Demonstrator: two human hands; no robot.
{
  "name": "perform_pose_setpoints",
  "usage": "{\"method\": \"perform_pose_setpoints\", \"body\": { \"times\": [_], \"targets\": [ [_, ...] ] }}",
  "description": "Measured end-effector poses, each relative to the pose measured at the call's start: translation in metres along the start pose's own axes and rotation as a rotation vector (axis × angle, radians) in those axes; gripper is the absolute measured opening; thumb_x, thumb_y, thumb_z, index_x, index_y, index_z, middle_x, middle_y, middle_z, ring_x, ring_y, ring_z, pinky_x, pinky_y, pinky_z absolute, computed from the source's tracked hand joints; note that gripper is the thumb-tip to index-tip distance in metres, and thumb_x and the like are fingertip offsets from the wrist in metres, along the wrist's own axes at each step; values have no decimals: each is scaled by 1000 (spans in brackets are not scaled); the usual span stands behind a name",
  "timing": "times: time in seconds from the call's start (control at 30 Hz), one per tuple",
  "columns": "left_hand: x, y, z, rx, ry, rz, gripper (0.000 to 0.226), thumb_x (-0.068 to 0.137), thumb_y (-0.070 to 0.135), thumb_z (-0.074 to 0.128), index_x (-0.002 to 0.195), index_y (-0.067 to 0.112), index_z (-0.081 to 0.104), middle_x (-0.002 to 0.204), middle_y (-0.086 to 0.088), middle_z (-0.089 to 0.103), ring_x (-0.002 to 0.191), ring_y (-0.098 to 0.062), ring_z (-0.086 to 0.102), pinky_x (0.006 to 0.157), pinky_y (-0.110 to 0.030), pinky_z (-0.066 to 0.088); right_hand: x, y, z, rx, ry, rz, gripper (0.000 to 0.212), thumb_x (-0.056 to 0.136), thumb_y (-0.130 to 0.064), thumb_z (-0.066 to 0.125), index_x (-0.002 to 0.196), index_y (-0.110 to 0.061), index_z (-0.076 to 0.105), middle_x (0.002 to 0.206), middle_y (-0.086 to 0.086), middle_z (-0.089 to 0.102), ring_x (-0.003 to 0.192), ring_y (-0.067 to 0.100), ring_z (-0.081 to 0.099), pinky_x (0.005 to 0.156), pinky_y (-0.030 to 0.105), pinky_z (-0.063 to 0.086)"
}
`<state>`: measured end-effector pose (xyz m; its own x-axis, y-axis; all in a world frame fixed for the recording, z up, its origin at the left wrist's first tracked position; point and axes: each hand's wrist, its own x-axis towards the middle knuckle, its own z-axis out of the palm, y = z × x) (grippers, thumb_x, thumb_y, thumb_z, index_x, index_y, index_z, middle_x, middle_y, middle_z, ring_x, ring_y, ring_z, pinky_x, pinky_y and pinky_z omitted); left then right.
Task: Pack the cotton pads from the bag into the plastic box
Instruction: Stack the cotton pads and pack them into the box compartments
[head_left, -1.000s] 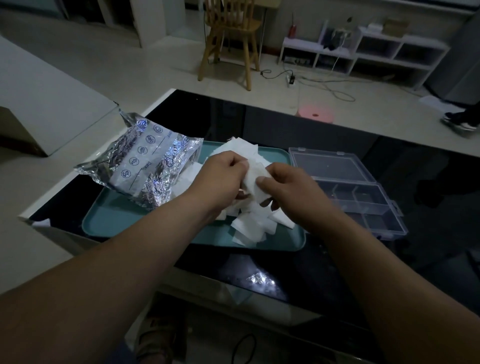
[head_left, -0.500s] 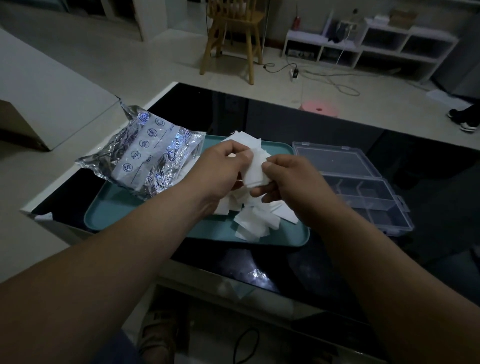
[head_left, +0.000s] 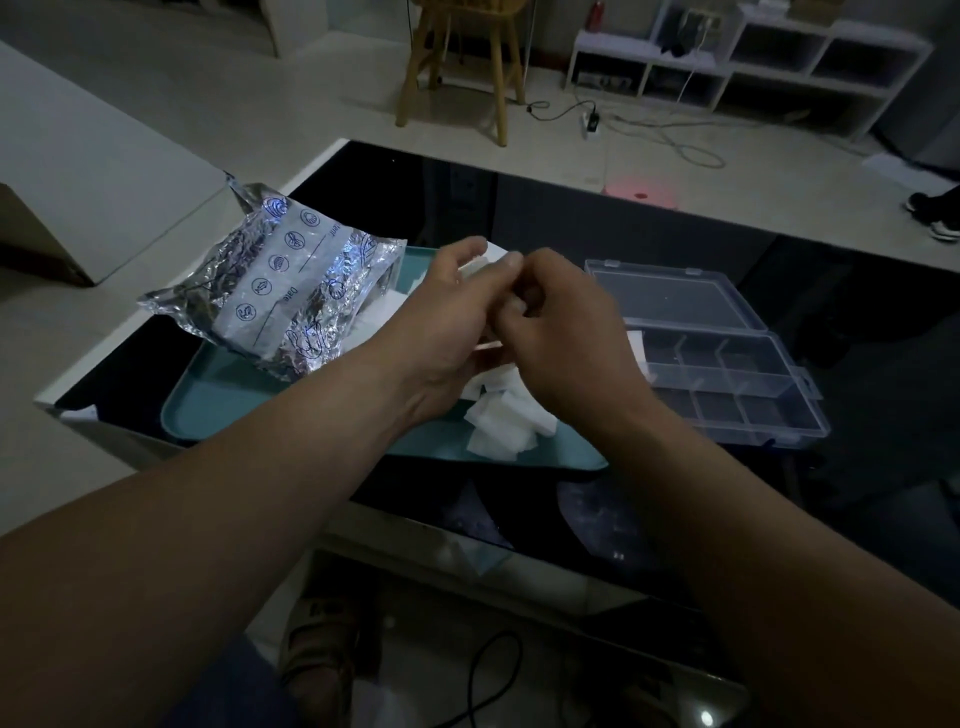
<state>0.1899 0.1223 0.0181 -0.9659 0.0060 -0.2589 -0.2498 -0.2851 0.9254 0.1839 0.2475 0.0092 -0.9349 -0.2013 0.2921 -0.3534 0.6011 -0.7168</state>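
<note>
— What is held above the teal tray (head_left: 223, 415)?

— A few cotton pads (head_left: 492, 255) are pinched between the left hand (head_left: 457, 317) and the right hand (head_left: 566, 343). The hands are pressed together with curled fingers, and the grip is blurred.

— And elsewhere?

— A loose pile (head_left: 506, 423) of pads is seen on the tray, beneath the hands. The foil bag (head_left: 291, 296) is laid across the tray's left end. The plastic box (head_left: 727, 387) is set open just right of the tray, on the black table (head_left: 519, 208).

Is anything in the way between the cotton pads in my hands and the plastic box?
Nothing visible. The left hand and right hand hold cotton pads above the teal tray; the plastic box sits open to their right, lid folded back.
</note>
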Motion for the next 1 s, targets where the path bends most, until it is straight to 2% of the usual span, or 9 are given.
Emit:
{"method": "perform_pose_setpoints", "body": {
  "times": [0.1,0.17,0.3,0.4,0.5,0.57,0.8,0.9,1.0],
  "targets": [
    [5,7,-5,-109,72,-66,30,104,21,53,134,24,54,100,-5,69,78,-17,69,64,-31,57,0,1,-7,35,-61,-24,21,94,-40,71,105,-25,62,98,-12,66,89,0,62,73,17,51],
    [8,10,-12,-199,67,-140,18,102,20,55,118,13,57,99,-11,59,67,-17,60,55,-26,51,2,3,-15,31,-84,-11,24,93,-44,73,105,-27,63,106,-12,64,95,-2,60,77,15,49],
    [10,12,-16,-211,90,-180,8,94,16,64,99,14,58,83,-5,54,58,-12,48,41,-19,30,5,11,-40,4,-63,98,18,97,-38,69,95,-21,66,87,-6,68,80,7,65,69,24,53],
    [8,9,-17,-195,87,-188,9,94,10,56,99,14,61,77,-5,55,58,-13,46,40,-18,27,-2,24,-49,-270,-389,149,21,93,-41,75,100,-23,66,92,-8,67,84,11,66,71,27,54],
    [3,5,-18,-139,92,-204,15,95,9,50,102,13,63,75,-6,58,58,-15,48,41,-18,29,-19,33,-38,-492,-662,103,43,82,-51,82,114,-32,61,109,-12,63,93,10,62,80,32,56],
    [1,3,-17,-95,95,-211,16,95,10,49,103,12,63,78,-7,59,59,-15,48,42,-19,30,-26,37,-29,-564,-666,58,49,79,-51,82,117,-33,57,112,-9,60,95,14,60,82,35,54],
    [-6,-9,-12,39,90,-228,18,95,9,47,107,11,61,84,-10,58,61,-15,50,48,-21,39,-27,45,-25,-560,-591,17,42,84,-49,78,114,-31,55,108,-8,60,94,16,60,78,36,52],
    [-9,-19,-9,133,51,-251,18,96,7,44,107,12,57,83,-11,56,61,-18,52,48,-22,44,-27,46,-20,-617,-576,-8,27,87,-37,73,106,-27,55,106,-1,62,91,22,58,69,33,41],
    [-14,-29,-4,187,17,-254,16,97,6,42,107,15,52,74,-8,51,59,-19,50,49,-24,44,-22,45,-24,-586,-531,38,9,91,-26,65,92,-26,57,92,0,60,86,24,57,66,32,38]
  ]
}}
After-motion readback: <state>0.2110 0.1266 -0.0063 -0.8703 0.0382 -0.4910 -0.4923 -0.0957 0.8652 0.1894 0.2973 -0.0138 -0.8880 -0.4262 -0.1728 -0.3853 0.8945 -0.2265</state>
